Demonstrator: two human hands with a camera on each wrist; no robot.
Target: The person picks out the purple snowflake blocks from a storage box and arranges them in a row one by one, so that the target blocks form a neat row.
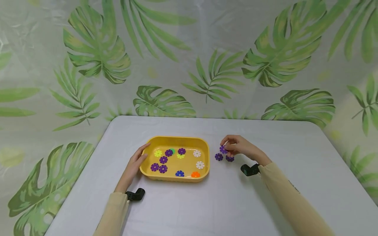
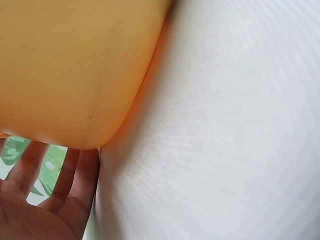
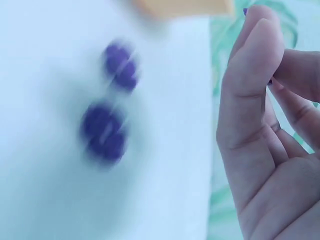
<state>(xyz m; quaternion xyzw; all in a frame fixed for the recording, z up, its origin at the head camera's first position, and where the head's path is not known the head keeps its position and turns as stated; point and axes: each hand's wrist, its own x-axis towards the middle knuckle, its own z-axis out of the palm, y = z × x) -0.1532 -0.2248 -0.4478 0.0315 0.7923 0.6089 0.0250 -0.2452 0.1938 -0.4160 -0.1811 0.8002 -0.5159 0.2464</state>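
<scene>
Pinching one purple notched flower-shaped disc (image 1: pixel 223 149), looks like plastic, between thumb and fingertips: right hand (image 1: pixel 242 148). Disc mostly hidden by the fingers; right wrist view shows only purple slivers at the tips.

Two loose purple discs (image 1: pixel 219 157) sit just below that hand on the white-covered table (image 1: pixel 189 206), one to its left, one under the fingers. Both blurred in the right wrist view.

Key relation: yellow rounded-rectangle plastic tray (image 1: pixel 174 180) lies to the left of the right hand, near, long axis running left-right, so its short right end faces the held disc. Loose pair sits between tray and right hand, outside the rim. Right hand is the nearer one to all three discs.

Left hand (image 1: pixel 134 164) is at the opposite short end: fingers fairly straight, touching the tray's outer wall, thumb by the rim, not wrapped round it.

Inside tray: five purple pieces (image 1: pixel 163 159), mostly left half; two yellow-green (image 1: pixel 158 153); one green (image 1: pixel 172 151), partly covered; two white (image 1: pixel 197 153) at right; blue (image 1: pixel 179 173) and orange (image 1: pixel 195 174) along the near wall.

Further out: beige sleeves (image 1: pixel 290 193), black wrist cameras (image 1: pixel 250 170), leaf-print backdrop (image 1: pixel 218 39).
</scene>
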